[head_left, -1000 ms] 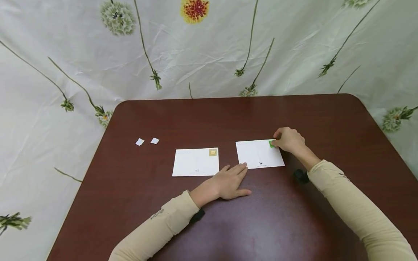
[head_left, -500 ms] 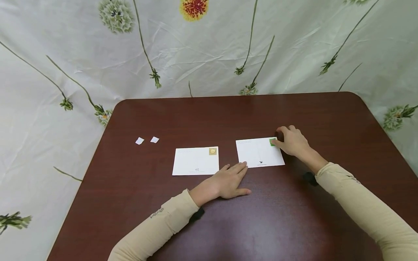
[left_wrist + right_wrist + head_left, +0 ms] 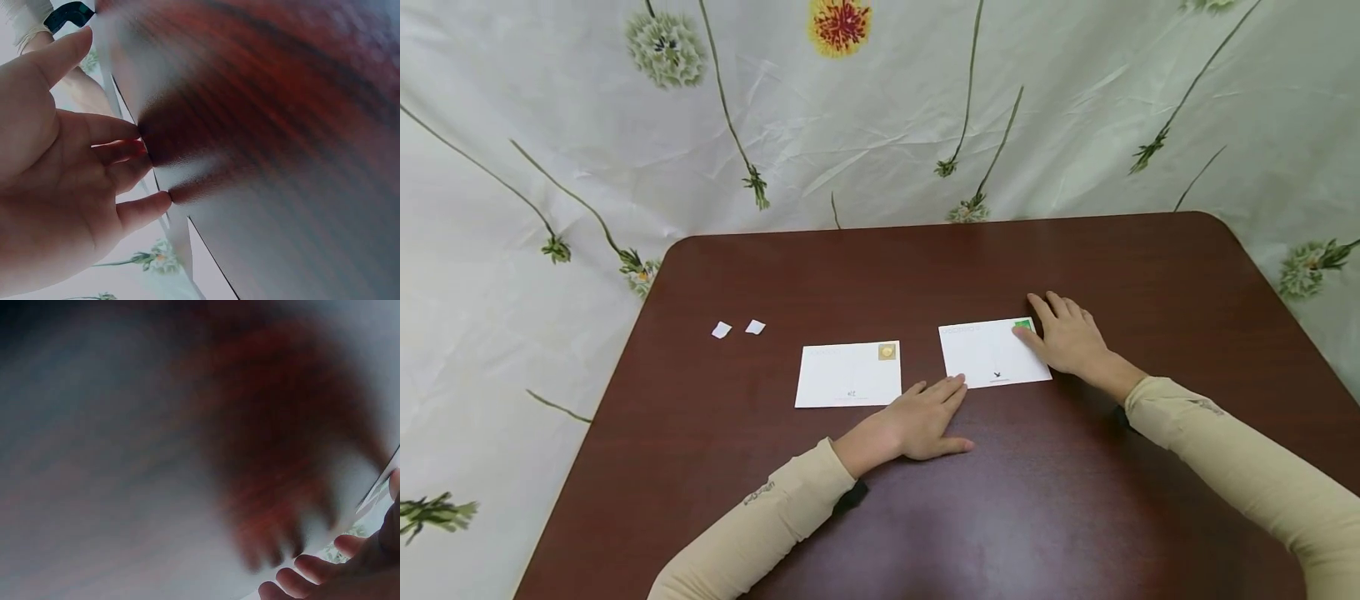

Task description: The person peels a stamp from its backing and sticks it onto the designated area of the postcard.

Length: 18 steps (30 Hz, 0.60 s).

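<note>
A white postcard (image 3: 988, 354) with a green stamp (image 3: 1023, 323) in its upper right corner lies on the right. My left hand (image 3: 921, 419) is flat, its fingertips resting on that postcard's lower left corner. Fingers spread, my right hand (image 3: 1067, 337) is at the right edge; its thumb lies over the card just below the stamp and overlaps part of it. To the left lies a second white postcard (image 3: 842, 379) bearing a gold stamp (image 3: 887, 352). In the left wrist view the fingers (image 3: 144, 212) are extended at the tabletop. The right wrist view shows fingertips (image 3: 294, 584) low in the corner.
Two small white paper pieces (image 3: 722, 330) lie at the left of the brown table (image 3: 850, 275). Behind the table hangs a pale cloth (image 3: 865, 125) with printed flowers.
My right hand's fingers have uncurled from the stamped corner and spread out beside the postcard, the thumb moving slightly lower. The green stamp stays on the card. My left hand has kept its place.
</note>
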Tool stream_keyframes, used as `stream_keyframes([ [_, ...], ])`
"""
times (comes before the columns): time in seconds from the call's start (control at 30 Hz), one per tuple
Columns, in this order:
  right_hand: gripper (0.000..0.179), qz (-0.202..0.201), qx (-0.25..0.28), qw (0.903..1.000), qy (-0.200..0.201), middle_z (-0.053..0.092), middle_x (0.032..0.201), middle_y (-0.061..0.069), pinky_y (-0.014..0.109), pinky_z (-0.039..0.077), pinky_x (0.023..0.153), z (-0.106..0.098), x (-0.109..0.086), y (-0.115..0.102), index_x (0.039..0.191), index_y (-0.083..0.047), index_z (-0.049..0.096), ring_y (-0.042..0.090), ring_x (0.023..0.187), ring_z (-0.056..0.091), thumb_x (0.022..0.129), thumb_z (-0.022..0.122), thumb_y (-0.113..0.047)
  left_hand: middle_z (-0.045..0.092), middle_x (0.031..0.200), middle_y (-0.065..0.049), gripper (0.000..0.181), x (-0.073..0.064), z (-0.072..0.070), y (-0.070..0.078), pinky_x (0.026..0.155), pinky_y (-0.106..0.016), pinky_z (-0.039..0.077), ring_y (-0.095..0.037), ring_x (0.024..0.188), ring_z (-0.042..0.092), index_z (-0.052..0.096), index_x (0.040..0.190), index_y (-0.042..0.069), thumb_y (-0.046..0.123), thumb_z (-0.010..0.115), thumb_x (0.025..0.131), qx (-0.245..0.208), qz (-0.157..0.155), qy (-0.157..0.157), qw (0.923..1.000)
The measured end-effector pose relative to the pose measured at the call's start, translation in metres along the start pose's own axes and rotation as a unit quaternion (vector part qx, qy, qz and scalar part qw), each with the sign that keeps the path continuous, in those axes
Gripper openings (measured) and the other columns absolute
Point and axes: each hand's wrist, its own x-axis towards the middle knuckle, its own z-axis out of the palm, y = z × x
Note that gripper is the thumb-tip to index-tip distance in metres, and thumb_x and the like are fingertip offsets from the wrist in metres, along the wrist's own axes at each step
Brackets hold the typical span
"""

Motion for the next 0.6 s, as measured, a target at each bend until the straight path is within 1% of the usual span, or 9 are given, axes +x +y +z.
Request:
stream_keyframes([
  [0.13, 0.068, -0.009, 0.007, 0.9999, 0.003, 0.021, 0.146, 0.032, 0.063, 0.017, 0.104, 0.0009, -0.0001, 0.0005, 0.147, 0.003, 0.023, 0.051, 0.132, 0.020, 0.101, 0.037, -0.045, 0.015, 0.157, -0.008, 0.080, 0.0010, 0.0004, 0.0001, 0.111, -0.043, 0.020, -0.017, 0.142, 0.015, 0.022, 0.150, 0.002, 0.054, 0.046, 0.095, 0.007, -0.001, -0.003, 1.0000],
  [0.3, 0.062, -0.022, 0.013, 0.9996, 0.009, 0.022, 0.145, 0.030, 0.063, 0.018, 0.103, -0.0002, -0.0003, 0.0044, 0.147, 0.000, 0.025, 0.052, 0.131, 0.021, 0.102, 0.038, -0.041, 0.014, 0.157, -0.008, 0.079, 0.0016, -0.0007, 0.0003, 0.111, -0.043, 0.020, -0.016, 0.142, 0.015, 0.022, 0.150, 0.002, 0.055, 0.046, 0.096, 0.013, -0.003, -0.008, 0.9999],
  [0.43, 0.061, -0.023, 0.009, 0.9997, 0.008, 0.022, 0.145, 0.029, 0.063, 0.017, 0.103, -0.0008, -0.0012, 0.0077, 0.147, 0.000, 0.026, 0.051, 0.131, 0.020, 0.102, 0.037, -0.041, 0.014, 0.157, -0.007, 0.080, 0.0016, -0.0003, 0.0006, 0.111, -0.043, 0.020, -0.016, 0.142, 0.015, 0.022, 0.150, 0.002, 0.054, 0.046, 0.095, 0.011, -0.004, -0.008, 0.9999],
  [0.6, 0.058, -0.013, 0.000, 0.9999, 0.008, 0.022, 0.145, 0.029, 0.063, 0.018, 0.103, 0.0011, 0.0027, 0.0079, 0.147, 0.000, 0.026, 0.050, 0.131, 0.020, 0.104, 0.035, -0.038, 0.013, 0.157, -0.007, 0.080, 0.0025, 0.0014, -0.0002, 0.111, -0.042, 0.020, -0.016, 0.143, 0.014, 0.020, 0.151, 0.003, 0.055, 0.045, 0.095, 0.014, -0.006, -0.009, 0.9998],
])
